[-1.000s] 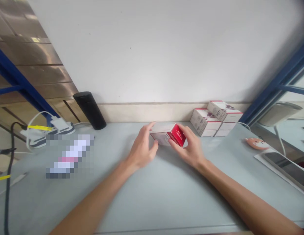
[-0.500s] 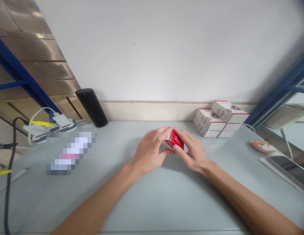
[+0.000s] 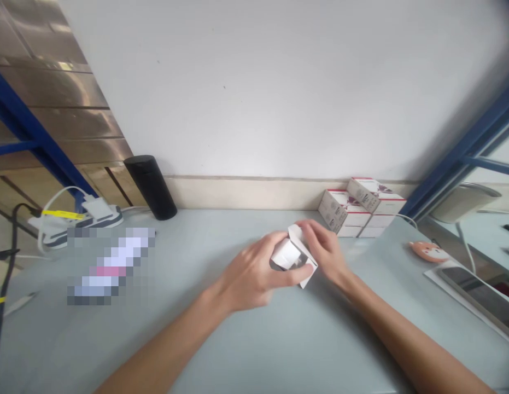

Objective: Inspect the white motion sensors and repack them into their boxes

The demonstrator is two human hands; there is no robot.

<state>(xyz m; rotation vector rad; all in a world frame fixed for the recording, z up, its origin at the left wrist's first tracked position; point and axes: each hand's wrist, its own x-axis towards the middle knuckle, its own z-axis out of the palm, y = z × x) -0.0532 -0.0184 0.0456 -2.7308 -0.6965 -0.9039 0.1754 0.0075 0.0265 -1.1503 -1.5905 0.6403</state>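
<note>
Both of my hands hold one small white carton (image 3: 293, 253) just above the pale grey table (image 3: 221, 339), near its middle. My left hand (image 3: 254, 273) wraps round the carton's left side, thumb along its lower edge. My right hand (image 3: 326, 249) grips it from the right and behind, fingers curled over the top. An end flap of the carton stands open toward me, showing a white inside. Its red face is turned out of sight.
A stack of similar white and red cartons (image 3: 361, 208) sits at the wall to the right. A black cylinder (image 3: 150, 186) and a power strip with cables (image 3: 74, 219) are at the left. An orange animal-shaped object (image 3: 428, 251) and a tablet (image 3: 475, 287) lie at the right.
The carton has been turned so its red face is hidden and its end flap now stands open. Both hands have closed tighter on it and come slightly nearer to me.
</note>
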